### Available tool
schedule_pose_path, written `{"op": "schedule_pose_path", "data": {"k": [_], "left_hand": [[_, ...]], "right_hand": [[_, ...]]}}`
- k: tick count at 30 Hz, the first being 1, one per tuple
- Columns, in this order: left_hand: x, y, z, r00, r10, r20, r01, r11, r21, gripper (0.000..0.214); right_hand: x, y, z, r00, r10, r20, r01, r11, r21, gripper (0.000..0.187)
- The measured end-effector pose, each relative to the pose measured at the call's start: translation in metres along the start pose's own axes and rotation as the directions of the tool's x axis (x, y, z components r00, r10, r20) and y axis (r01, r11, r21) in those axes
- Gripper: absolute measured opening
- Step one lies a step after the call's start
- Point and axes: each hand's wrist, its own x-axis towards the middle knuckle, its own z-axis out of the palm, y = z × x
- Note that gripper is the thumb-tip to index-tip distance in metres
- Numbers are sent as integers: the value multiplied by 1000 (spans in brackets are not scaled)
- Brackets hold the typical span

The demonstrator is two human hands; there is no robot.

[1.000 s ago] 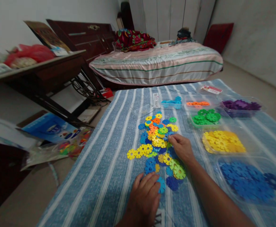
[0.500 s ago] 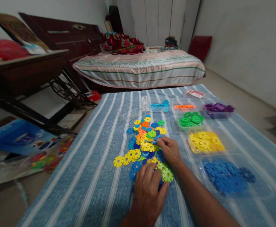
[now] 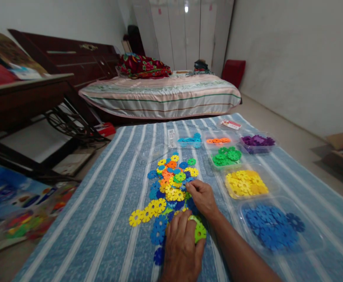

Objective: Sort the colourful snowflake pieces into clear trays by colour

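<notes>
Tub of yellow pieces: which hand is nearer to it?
Right. The right hand is left of the tub; the left hand is farther left, over the pile's near end.

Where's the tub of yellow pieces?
Head view: the tub of yellow pieces is right of the right hand, between the farther tub of green pieces and the nearer tub of dark blue pieces.

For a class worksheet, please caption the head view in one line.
Left hand and right hand at a colourful pile of notched discs, near clear tubs of colour-grouped discs.
</notes>
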Motion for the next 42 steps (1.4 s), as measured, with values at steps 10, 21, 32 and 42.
{"op": "schedule_pose_path", "data": {"k": [10,21,32,42], "left_hand": [[5,0,-15,991,-111,71,125,959,-255,8],[22,-4,-34,782,-468,412,623,600,-502,14],[151,-84,-92,619,-766,175,458,171,-872,22],[118,-89,-61,701,-648,299,650,408,-641,16]], "right_hand": [[0,0,1,1000,-8,2,8,1000,-12,35],[-1,1,1,1000,0,13,0,1000,-22,35],[-4,2,0,1000,14,13,-14,1000,-19,35],[-4,-2,-4,1000,10,12,-10,999,-35,34]]}}
